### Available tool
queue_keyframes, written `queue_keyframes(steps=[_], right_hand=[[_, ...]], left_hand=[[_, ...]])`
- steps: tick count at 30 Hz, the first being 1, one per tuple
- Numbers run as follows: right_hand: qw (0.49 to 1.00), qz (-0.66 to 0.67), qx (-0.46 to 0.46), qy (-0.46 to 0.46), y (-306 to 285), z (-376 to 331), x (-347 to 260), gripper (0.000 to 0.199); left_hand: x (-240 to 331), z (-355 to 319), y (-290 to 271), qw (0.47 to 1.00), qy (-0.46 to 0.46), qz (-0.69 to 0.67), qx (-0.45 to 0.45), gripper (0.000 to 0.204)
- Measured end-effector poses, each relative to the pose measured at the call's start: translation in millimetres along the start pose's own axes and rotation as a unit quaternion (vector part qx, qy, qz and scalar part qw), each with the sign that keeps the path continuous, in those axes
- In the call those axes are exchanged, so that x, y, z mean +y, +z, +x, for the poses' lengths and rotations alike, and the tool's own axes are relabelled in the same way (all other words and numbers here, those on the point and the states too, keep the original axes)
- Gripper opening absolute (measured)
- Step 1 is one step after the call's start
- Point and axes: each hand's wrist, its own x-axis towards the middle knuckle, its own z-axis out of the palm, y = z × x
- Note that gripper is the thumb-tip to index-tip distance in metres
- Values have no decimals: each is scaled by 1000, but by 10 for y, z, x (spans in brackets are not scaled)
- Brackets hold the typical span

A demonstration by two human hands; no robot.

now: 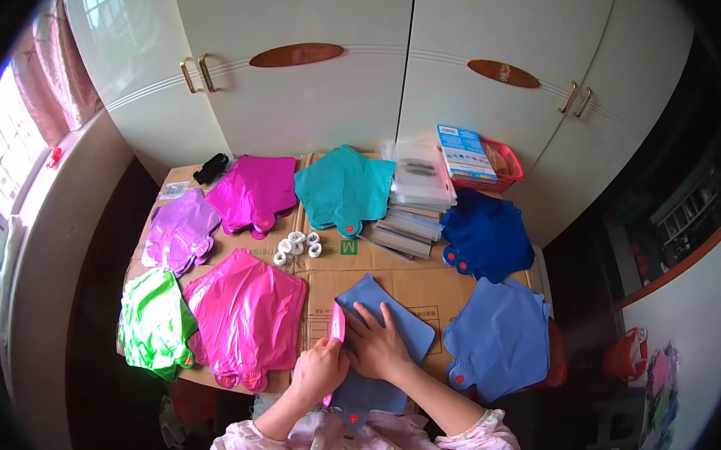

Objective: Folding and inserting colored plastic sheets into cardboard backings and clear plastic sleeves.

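At the near edge of the table, my left hand [321, 371] is closed in a fist around a narrow folded pink foil piece [338, 324], which sticks up above and below the fingers. My right hand [379, 343] lies flat with fingers spread, pressing on a grey-blue flat foil balloon [410, 322]. The lower part of that balloon hangs toward my lap, with a red dot on its tab. Part of it is hidden under my right hand and forearm. Left of my hands lies a pile of bright pink foil balloons [245, 321].
Cardboard [340, 284] covers the table. Around it lie green [153, 319], lilac [180, 229], magenta [254, 192], teal [344, 189], dark blue [491, 234] and light blue [503, 339] foil piles. White rolls [296, 244], clear bags [422, 179] and a red basket [511, 164] stand farther back.
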Motion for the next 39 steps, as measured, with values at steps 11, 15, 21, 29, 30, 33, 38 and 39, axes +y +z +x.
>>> queue_keyframes(steps=[11, 15, 21, 29, 30, 33, 38, 39], right_hand=[[1000, 17, -6, -2, 15, 4, 29, 47], [989, 124, 74, 27, 129, -14, 140, 37], [977, 149, 149, 27, 36, 33, 119, 29], [976, 124, 172, 47, 133, 39, 97, 16], [976, 127, 172, 50, 135, 36, 99, 15], [978, 113, 163, 60, 140, 29, 103, 14], [979, 101, 161, 72, 114, 33, 69, 13], [979, 99, 161, 74, 109, 29, 67, 12]], left_hand=[[-59, 25, 181, 999, 36, -2, 5, 18], [-13, 32, 180, 1000, 16, 8, -16, 19], [59, 26, 136, 999, 20, 34, -30, 26], [-311, 76, 55, 983, 150, -68, -77, 18], [-353, 100, -41, 980, 176, -32, -86, 21], [-374, 170, -259, 969, 226, 79, -57, 33], [-524, 188, -246, 958, 246, 130, -75, 55], [-535, 186, -224, 956, 245, 139, -79, 57]])
